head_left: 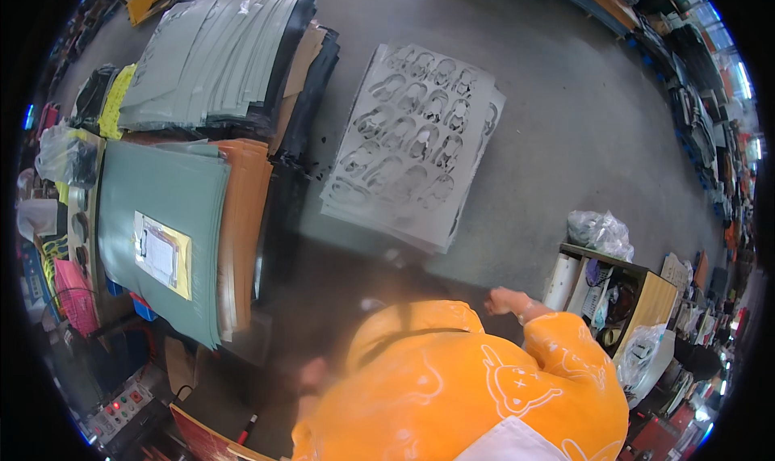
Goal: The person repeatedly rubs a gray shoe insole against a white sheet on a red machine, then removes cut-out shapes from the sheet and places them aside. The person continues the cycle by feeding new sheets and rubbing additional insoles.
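Note:
My right hand (506,301), out in front of an orange sleeve, has its fingers curled in, and I see nothing in them. It is nearest to a small cabinet (659,303) on my right. My left hand (313,374) is low by my side, smeared by motion, and its fingers cannot be made out. Ahead on the floor lies a stack of pale sheets (387,158) with rows of dark, shoe-part-like outlines. Neither hand touches it. To the left stands a pile of grey-green sheets (161,182) with orange-brown sheets (242,235) beside it.
A clipboard with papers (161,251) lies on the grey-green pile. Behind it rises another tall stack of grey sheets (218,53). A control panel with buttons (121,404) is at the lower left. Clear plastic bags (599,233) sit on the cabinet. Stacked material (686,81) lines the right.

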`<state>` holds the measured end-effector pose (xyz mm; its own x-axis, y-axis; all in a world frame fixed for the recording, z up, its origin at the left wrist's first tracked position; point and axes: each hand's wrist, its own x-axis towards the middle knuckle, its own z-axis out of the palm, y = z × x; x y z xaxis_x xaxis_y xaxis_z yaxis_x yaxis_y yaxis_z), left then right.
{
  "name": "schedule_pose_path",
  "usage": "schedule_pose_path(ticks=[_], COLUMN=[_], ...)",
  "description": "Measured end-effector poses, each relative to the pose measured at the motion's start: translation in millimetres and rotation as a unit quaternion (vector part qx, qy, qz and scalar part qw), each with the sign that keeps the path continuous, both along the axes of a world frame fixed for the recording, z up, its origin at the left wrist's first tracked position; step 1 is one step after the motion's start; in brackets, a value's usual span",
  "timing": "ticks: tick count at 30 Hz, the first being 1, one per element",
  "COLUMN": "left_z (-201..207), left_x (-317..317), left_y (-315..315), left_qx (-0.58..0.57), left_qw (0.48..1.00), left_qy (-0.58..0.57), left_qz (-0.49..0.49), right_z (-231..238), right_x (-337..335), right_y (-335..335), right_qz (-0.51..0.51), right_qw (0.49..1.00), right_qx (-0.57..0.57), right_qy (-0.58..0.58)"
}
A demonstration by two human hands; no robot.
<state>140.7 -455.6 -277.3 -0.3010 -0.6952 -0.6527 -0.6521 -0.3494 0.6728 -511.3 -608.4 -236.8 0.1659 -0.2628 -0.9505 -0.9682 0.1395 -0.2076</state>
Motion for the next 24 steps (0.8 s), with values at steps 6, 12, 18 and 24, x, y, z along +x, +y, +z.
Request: schedule_pose_path(ticks=[6, 12, 18, 24], left_z=[-22, -33, 1, 2], left_x=[34, 74, 126, 185], left_y=[49, -68, -136, -146], left_qx=[0.079, 0.103, 0.000, 0.060], left_qw=[0.953, 0.689, 0.858, 0.798], left_qy=[-0.262, 0.245, 0.021, 0.077], left_qz=[0.128, 0.674, 0.513, 0.595], right_z=[-20, 77, 103, 70], right_x=[173, 386, 512, 610], right_y=[-253, -428, -521, -660], right_qz=[0.063, -0.341, -0.527, -0.277], right_qw=[0.959, 0.823, 0.700, 0.807], right_qx=[-0.266, -0.247, -0.073, -0.264], right_qy=[-0.079, -0.382, -0.477, -0.449])
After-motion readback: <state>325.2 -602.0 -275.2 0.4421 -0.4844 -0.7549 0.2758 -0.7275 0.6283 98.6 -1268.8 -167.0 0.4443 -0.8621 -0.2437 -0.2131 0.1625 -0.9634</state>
